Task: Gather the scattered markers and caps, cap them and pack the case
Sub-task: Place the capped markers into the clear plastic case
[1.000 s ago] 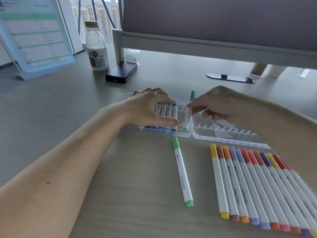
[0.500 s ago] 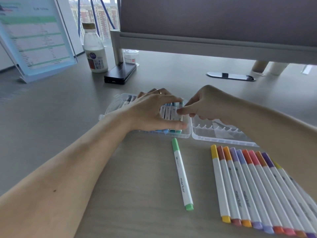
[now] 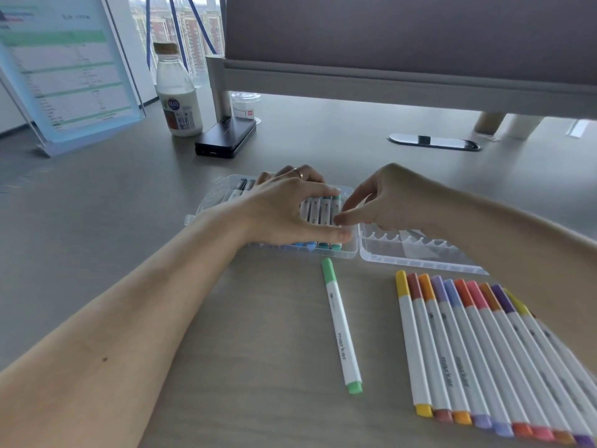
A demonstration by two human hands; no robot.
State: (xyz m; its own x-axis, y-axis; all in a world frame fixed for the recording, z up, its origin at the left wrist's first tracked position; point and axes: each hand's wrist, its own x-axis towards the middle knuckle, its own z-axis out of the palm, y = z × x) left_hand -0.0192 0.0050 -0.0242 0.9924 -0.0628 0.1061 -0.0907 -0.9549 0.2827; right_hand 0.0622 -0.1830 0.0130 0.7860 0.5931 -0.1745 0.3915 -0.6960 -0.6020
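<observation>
Left hand (image 3: pixel 284 215): clamped over packed markers (image 3: pixel 315 210).
Right hand (image 3: pixel 387 202): I see it pinching teal marker (image 3: pixel 336 199).
Loose: one green marker (image 3: pixel 340 324); row (image 3: pixel 478 350) of ten, lower right.

L hand (image 3: pixel 287 211) hides most cased markers (image 3: pixel 318 208); marker row (image 3: pixel 468 350) cut off btm-right (R forearm (image 3: pixel 517 240) covers rest).

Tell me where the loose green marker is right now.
In the head view, the green marker lies alone on the table, right of centre, just in front of the clear case and left of the row of capped markers.
</observation>
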